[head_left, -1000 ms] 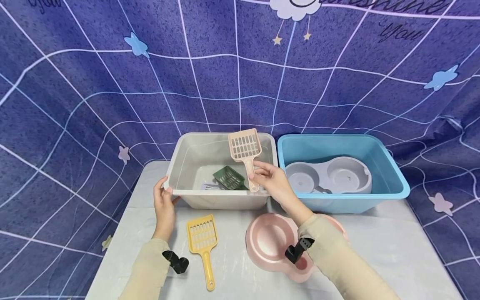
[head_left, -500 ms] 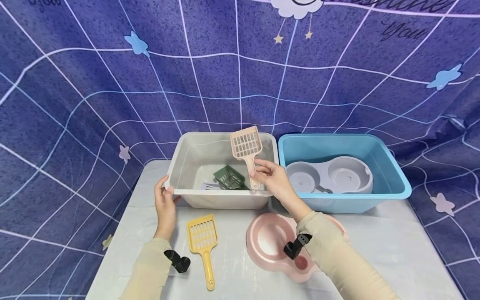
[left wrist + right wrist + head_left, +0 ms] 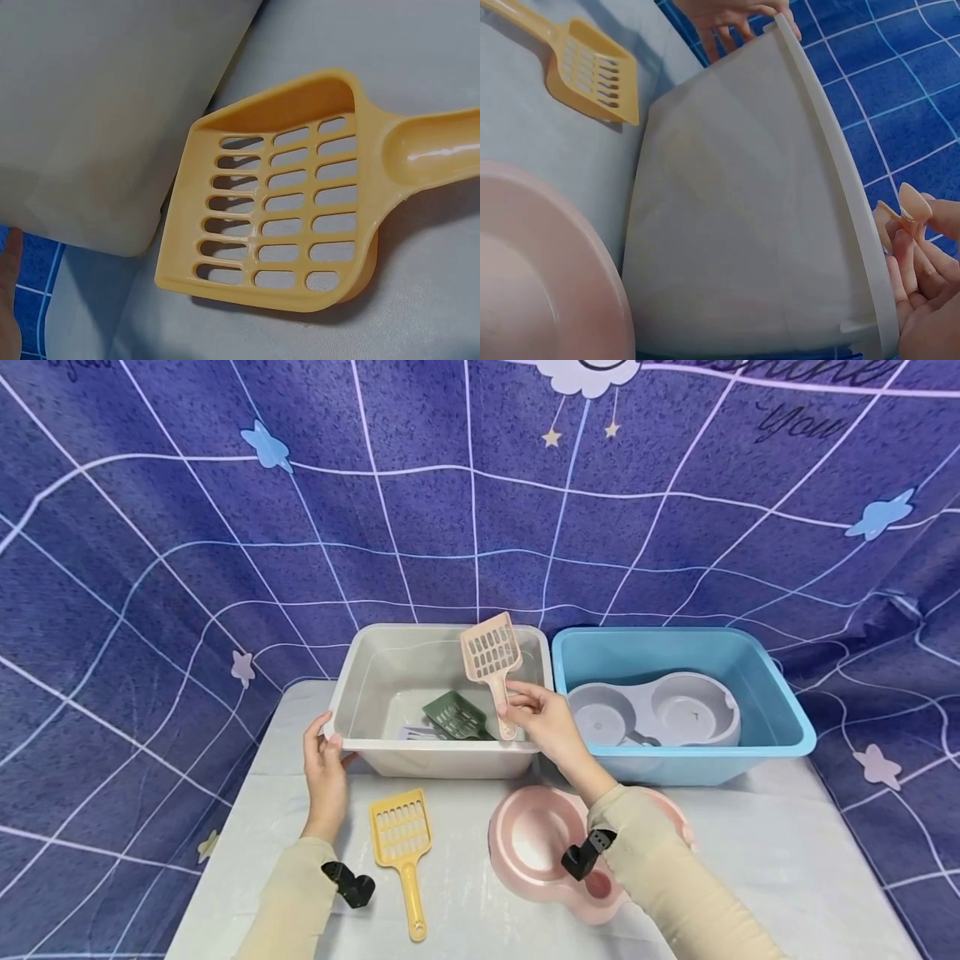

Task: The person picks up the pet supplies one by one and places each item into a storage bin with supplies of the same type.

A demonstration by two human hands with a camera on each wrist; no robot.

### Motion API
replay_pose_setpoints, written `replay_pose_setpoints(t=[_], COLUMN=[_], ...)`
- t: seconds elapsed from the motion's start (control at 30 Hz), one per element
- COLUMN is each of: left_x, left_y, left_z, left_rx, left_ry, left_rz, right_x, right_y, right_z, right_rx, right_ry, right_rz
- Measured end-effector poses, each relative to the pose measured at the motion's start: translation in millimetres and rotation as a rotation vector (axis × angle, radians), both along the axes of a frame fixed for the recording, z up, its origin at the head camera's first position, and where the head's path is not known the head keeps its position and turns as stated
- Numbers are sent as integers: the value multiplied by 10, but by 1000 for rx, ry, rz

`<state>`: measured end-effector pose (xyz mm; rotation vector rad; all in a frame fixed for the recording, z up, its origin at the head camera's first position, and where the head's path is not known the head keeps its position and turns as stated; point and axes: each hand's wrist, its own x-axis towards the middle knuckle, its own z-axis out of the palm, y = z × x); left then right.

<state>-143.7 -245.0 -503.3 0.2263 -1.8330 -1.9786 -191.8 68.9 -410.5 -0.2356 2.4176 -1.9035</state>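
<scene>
Grey tub (image 3: 390, 693): back-left of the table; left hand (image 3: 324, 770) grips its front-left rim corner.
Pink scoop (image 3: 491, 653): upright above the tub's right side, its handle pinched by the right hand (image 3: 543, 720).
Risk: the light pinch may let it tip outside.

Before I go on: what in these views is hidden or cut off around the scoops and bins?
- Head view: the pale flat item under the dark green slotted scoop in the grey plastic bin; the scoop and bin wall cover most of it.
- Head view: the pink double bowl; the right sleeve hides its right half.
- Right wrist view: the peach slotted scoop; only the handle end shows in the right hand.
- Left wrist view: the yellow slotted scoop; handle cut by the frame edge.
</scene>
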Motion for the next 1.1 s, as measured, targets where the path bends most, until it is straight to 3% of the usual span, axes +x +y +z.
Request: replay_pose_setpoints(t=[0.37,0.67,1.1], left_x=[4,121,119], left_y=[-1,93,90], left_z=[13,256,264], left_rx=[-18,-18,-8], left_ry=[-20,-18,-28], left_rz=[-2,-10,-15], right_x=[12,22,41], right_y=[-7,-21,-39], right_z=[-10,-24,-50], right_rx=[-25,-2,31], right_ry=[-1,14,53], right_rz=[-33,-59,-89])
